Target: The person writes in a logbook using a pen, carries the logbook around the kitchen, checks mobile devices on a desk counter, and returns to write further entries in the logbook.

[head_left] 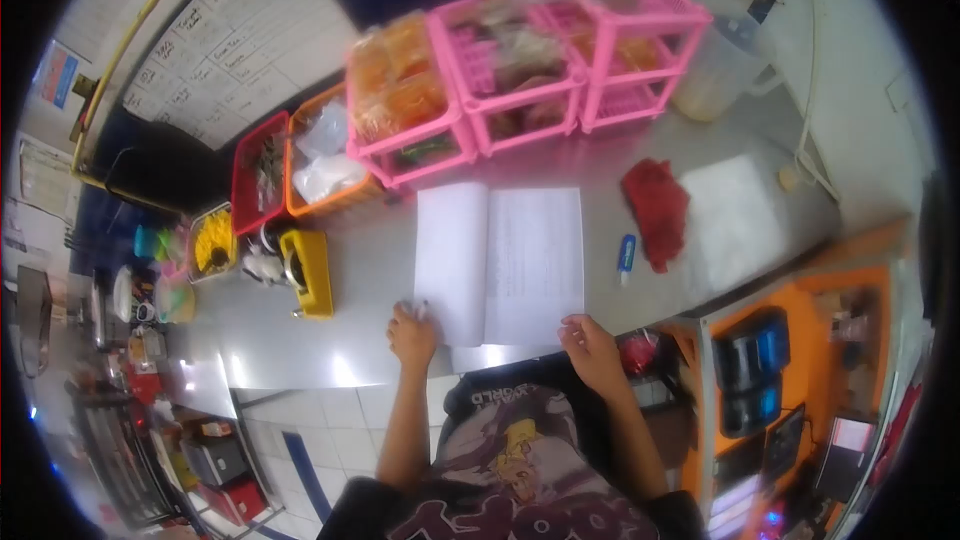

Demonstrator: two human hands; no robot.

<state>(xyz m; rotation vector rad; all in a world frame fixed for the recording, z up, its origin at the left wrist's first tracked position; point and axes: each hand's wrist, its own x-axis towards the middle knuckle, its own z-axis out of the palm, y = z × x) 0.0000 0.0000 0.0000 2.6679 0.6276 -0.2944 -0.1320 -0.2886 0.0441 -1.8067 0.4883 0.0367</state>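
An open notebook [535,270] lies on the steel table, its left page blank and its right page covered in faint writing or ruling too blurred to read. My left hand [410,338] rests by the notebook's lower left edge, fingers curled around a small whitish thing that I cannot make out. At the lower right corner of the page is my right hand [592,348]; its fingers are loosely bent and apart, close to the paper edge, with nothing visible in them. Right of the notebook lie a blue-and-white tube or stick [626,258] and a crumpled red cloth [656,212].
Pink stacked baskets [460,145] with bagged food stand behind the notebook. Red [240,185] and orange [298,202] trays and a yellow tape dispenser [316,275] are to the left. A white sheet or slab [730,225] and a clear jug [715,75] are right.
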